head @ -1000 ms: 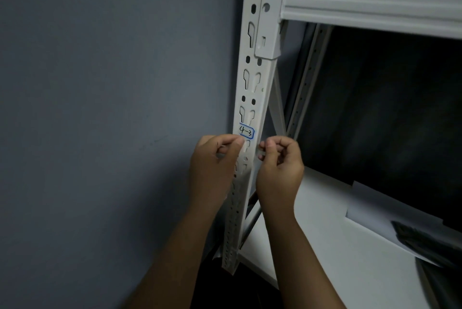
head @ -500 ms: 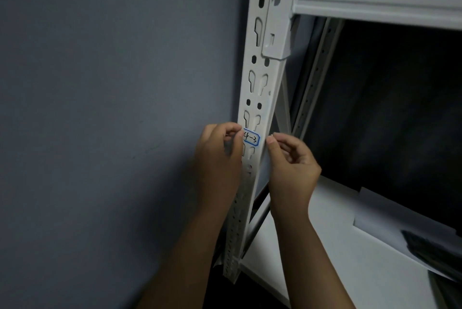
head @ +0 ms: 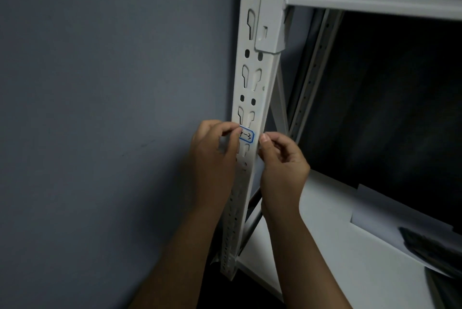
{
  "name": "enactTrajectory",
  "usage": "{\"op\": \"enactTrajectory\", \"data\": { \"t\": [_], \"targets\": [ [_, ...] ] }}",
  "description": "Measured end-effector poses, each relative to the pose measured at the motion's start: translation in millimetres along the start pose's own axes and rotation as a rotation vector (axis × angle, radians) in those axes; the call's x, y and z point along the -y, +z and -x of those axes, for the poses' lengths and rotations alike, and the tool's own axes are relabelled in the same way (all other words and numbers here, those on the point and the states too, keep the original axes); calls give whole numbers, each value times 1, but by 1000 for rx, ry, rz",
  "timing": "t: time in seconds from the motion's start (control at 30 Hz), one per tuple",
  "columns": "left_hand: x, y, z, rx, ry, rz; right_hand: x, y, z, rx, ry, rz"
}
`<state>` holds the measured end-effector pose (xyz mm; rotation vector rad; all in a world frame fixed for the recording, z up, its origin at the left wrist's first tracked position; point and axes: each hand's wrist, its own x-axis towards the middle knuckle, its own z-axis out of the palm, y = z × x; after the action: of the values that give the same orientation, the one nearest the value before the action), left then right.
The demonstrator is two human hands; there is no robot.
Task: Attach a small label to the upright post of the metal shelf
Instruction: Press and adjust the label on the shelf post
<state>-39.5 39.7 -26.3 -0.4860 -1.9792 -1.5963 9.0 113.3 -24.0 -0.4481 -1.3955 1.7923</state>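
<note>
Head view: label (head: 247,136) lies on the white post (head: 252,98), below a keyhole slot. Left hand (head: 215,158) pinches its left edge; right hand (head: 282,166), loosely curled, fingertip beside its right edge.

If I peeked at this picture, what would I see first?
Two hands meeting at a tall white post full of slots, beside a grey wall. Between them sits a small blue-edged label on the post: the left hand covers its left end, and the right hand pinches beside its right.
</note>
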Motion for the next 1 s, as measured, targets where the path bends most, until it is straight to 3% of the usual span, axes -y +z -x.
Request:
{"op": "enactTrajectory", "data": {
  "t": [0.53,0.7,1.0],
  "targets": [
    [0,-4,-2,47,-53,32,2,3,5,-17,-4,2],
    [4,-6,-2,6,52,-59,2,5,6,-29,5,-1],
    [2,-1,-4,32,65,-91,2,4,3,-34,-22,4]
  ]
}}
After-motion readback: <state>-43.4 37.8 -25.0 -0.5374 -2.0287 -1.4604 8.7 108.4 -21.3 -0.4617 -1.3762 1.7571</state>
